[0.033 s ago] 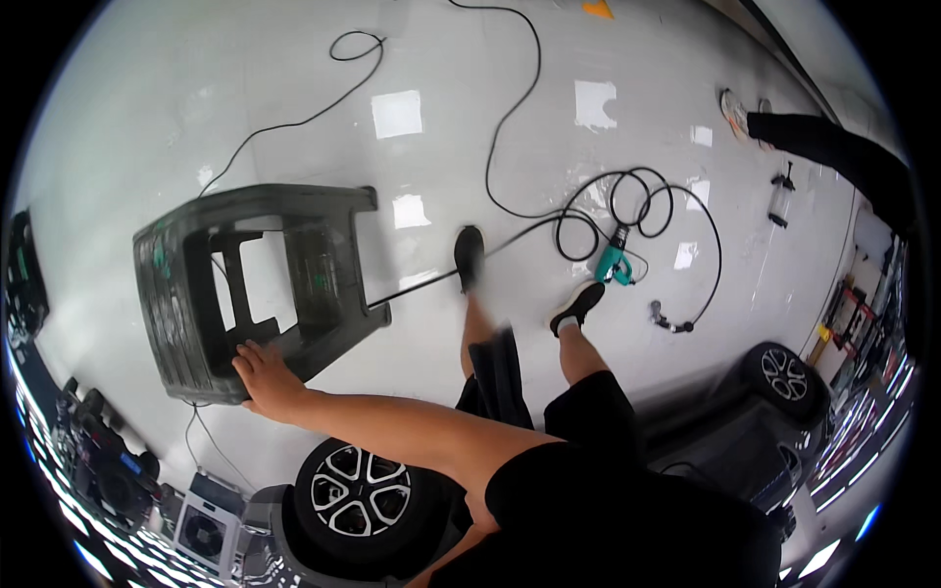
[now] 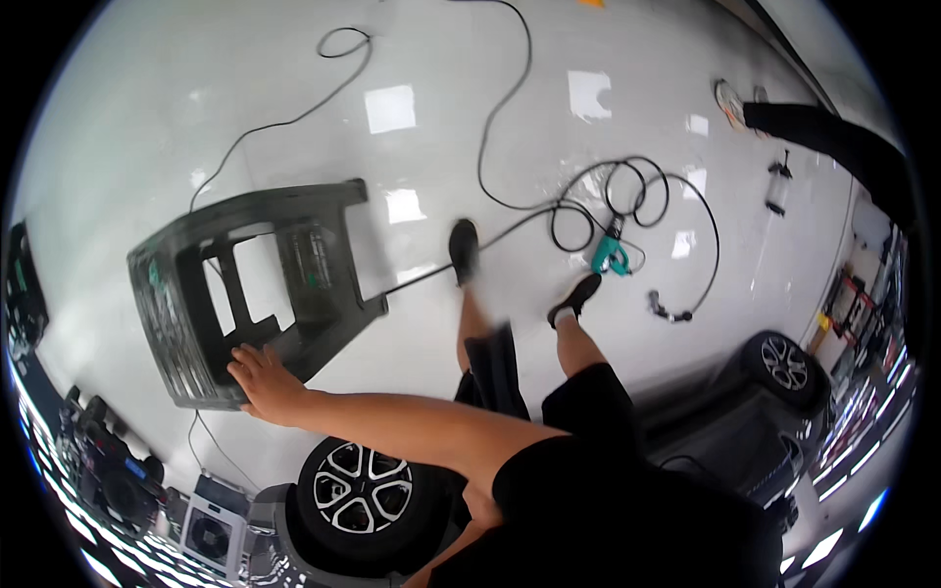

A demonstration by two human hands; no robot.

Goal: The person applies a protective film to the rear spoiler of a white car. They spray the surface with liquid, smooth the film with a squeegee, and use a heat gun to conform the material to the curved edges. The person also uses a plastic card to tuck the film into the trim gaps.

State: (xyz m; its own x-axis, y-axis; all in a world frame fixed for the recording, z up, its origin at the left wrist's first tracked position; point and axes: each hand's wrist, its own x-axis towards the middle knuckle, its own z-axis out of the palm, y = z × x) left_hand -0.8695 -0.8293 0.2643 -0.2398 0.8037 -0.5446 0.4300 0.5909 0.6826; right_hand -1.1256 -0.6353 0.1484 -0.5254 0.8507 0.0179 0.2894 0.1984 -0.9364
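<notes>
Stool (image 2: 306, 257), dark grey-green, is turned on its side ahead of the hand (image 2: 271, 388); its near edge is gripped by curled fingers (image 2: 245, 361). Its seat (image 2: 159, 323) is directed left, its legs (image 2: 351, 193) right, the seat-to-leg axis running crosswise. Green marks (image 2: 154, 272) are too blurred to be read.

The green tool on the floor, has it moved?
No, the green tool hasn't moved: it lies in the same spot relative to the wheel on the right; only the view shifted.
</notes>
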